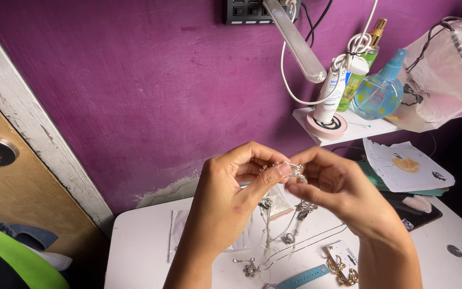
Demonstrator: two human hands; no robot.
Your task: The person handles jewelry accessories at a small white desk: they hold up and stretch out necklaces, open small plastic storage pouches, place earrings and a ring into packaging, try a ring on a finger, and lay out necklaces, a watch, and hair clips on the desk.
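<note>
Head view: my left hand (225, 187) and right hand (338, 187) both pinch 1 silver chain piece (295, 171) above the white table (140, 241), its strands dangling toward gold hoop earrings (340, 267) near the front edge.

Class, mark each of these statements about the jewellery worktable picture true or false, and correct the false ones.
1. Both hands pinch a silver chain piece above the white table. True.
2. The wall behind is green. False: it is purple.
3. Gold hoop earrings lie on the table beneath the right hand. True.
4. The left hand holds a teal spray bottle. False: that bottle stands on the shelf.
</note>
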